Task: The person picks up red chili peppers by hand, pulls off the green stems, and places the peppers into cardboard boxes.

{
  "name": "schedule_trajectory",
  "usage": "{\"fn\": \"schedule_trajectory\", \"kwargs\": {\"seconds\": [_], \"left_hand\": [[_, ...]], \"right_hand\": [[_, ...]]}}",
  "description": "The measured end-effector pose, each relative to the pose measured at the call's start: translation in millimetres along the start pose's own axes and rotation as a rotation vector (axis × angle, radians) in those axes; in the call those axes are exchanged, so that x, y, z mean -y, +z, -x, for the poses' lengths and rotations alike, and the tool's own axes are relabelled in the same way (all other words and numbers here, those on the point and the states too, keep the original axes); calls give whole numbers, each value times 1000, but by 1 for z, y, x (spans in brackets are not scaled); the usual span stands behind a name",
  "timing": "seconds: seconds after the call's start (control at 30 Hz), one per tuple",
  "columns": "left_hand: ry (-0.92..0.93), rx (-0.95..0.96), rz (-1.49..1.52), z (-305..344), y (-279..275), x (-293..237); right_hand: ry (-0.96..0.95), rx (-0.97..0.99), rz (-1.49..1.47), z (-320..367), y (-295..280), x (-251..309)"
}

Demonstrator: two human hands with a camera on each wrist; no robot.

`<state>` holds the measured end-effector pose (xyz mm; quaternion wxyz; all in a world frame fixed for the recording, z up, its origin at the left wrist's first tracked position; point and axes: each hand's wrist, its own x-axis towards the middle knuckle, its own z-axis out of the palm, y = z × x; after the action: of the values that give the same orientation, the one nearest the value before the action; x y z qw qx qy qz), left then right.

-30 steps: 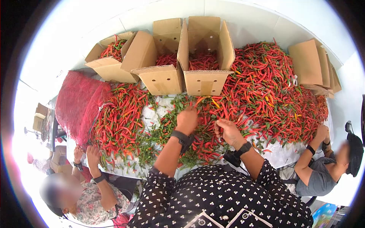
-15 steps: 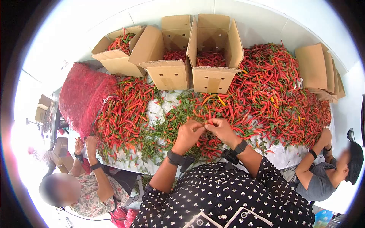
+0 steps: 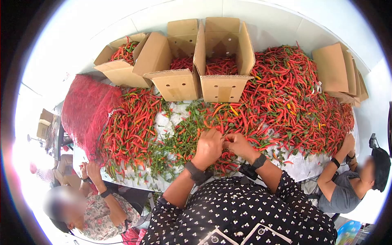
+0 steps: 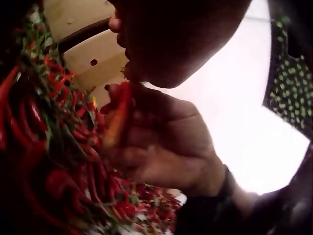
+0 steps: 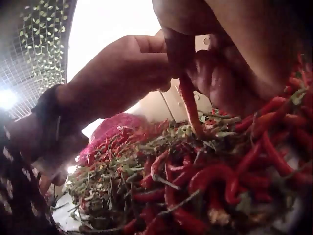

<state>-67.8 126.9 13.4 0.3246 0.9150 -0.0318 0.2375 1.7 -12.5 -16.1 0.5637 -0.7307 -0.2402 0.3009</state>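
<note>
A red chili pepper, shading to orange toward one end (image 4: 117,117), is held in my right hand (image 3: 241,146), between thumb and fingers. My left hand (image 3: 208,149) meets the right one over the middle of the heap, its curled fingers pinching at the chili's stem end. In the right wrist view the chili (image 5: 190,105) hangs down from the joined fingertips, and the left hand (image 5: 122,73) comes in from the side. Below both hands lie loose red chilies (image 3: 224,163) and a pile of green stems (image 3: 181,136).
Open cardboard boxes (image 3: 222,87) with red chilies inside stand along the back. A large chili heap (image 3: 281,90) spreads to the right, beside folded cardboard (image 3: 332,67). Red mesh sack (image 3: 87,110) lies left. Another person works at each end of the white-covered table (image 3: 300,169).
My left hand has come back from the pile near the boxes and joined the right. Since half a second ago both hands stay together, shifted slightly right and lower.
</note>
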Motion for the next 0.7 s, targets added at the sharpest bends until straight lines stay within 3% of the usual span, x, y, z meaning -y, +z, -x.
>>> {"fn": "schedule_trajectory", "kwargs": {"seconds": [0.03, 0.1, 0.13, 0.3, 0.37, 0.43, 0.53, 0.67, 0.7], "left_hand": [[82, 21, -115, -5, 0, 3], [167, 39, -225, -17, 2, 15], [141, 32, -312, -25, 3, 25], [45, -45, -354, -76, 13, 29], [186, 106, -264, -89, 38, 42], [240, 138, -317, -92, 67, 52], [63, 336, -308, -92, 75, 51], [10, 417, -239, -72, 58, 57], [-156, 432, -44, -65, 49, 58]], "right_hand": [[0, -5, 0, 0, -3, 4], [359, 65, -421, 2, -15, 17], [407, 80, -523, 3, -20, 21], [304, -130, -787, 0, -43, 12], [341, -227, -822, -2, -50, 12], [340, -223, -821, -2, -53, 7], [296, -228, -817, 0, -57, 1], [311, -195, -747, 4, -62, -6], [328, -192, -764, 4, -61, -6]]}}
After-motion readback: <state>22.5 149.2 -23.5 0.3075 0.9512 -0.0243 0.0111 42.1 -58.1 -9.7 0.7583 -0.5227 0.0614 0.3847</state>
